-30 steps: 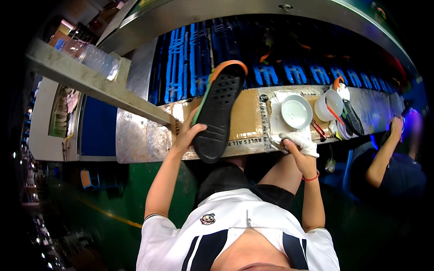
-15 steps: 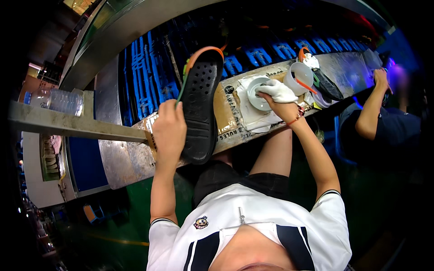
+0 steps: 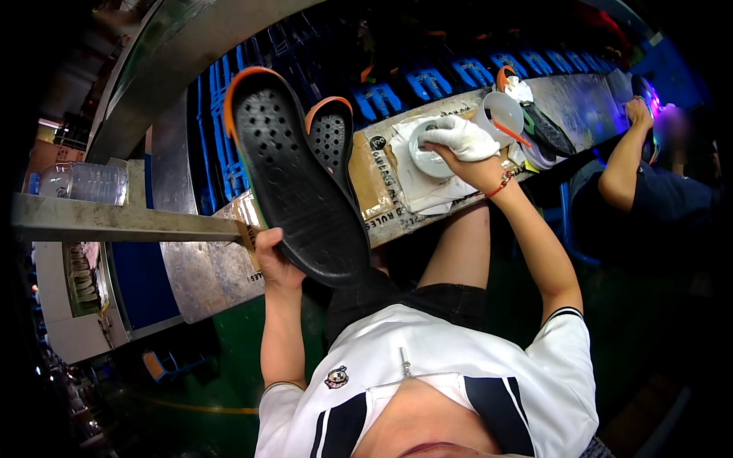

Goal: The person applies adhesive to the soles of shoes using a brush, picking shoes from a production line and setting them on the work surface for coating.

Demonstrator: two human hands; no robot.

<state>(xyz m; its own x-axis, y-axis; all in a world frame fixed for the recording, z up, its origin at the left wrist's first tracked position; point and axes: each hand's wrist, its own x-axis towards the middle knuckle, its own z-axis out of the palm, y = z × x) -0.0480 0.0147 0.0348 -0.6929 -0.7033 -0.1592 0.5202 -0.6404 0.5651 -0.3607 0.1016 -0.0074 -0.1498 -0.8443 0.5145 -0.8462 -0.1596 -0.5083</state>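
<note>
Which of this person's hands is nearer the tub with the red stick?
Right: the right hand, gripping a white cloth, is close by, just lower left of the tub; the left hand, holding a black sole, is much farther left.

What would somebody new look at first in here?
Probably the large black shoe sole with an orange rim, held in the left hand left of centre. Next, the bunched white cloth in the right hand, right by a round white bowl. Bright blue forked shapes stand out near the top.
</note>
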